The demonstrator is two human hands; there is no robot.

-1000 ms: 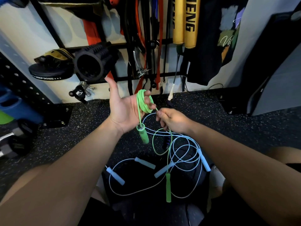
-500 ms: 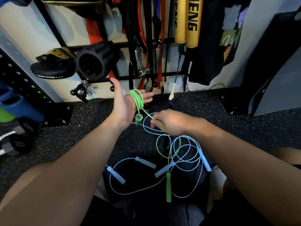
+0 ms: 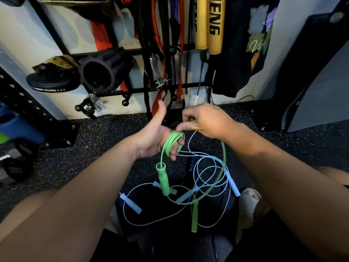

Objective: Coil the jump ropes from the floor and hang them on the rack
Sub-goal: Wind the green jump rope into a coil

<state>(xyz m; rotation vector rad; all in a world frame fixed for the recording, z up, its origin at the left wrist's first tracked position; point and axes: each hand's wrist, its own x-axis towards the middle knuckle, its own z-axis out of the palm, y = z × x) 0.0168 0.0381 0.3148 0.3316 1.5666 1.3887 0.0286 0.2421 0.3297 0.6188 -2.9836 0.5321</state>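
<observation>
Head view, observed remotely. I record the left hand (image 3: pixel 153 138) held palm-up above the floor, thumb upright, fingers loosely extended rather than clenched. The green jump rope (image 3: pixel 172 141) is wound in several turns round those fingers. One green handle (image 3: pixel 162 179) hangs from the coil below the hand; I cannot tell whether its lower end touches the floor.

The right hand (image 3: pixel 205 122) sits just beside the left, above the coil, with thumb and forefinger pinching the green cord. From that pinch the cord runs down in a wide arc to the second green handle (image 3: pixel 194 218), which lies on the speckled floor (image 3: pixel 90 148).

The light blue jump ropes (image 3: pixel 209 173) lie uncoiled on the floor in overlapping loops beneath both hands, crossed by the green arc.

The rack (image 3: pixel 137 90) stands against the wall beyond the hands. It carries straps (image 3: pixel 160 44), a foam roller (image 3: pixel 100 72) and gold pads (image 3: pixel 209 25).
</observation>
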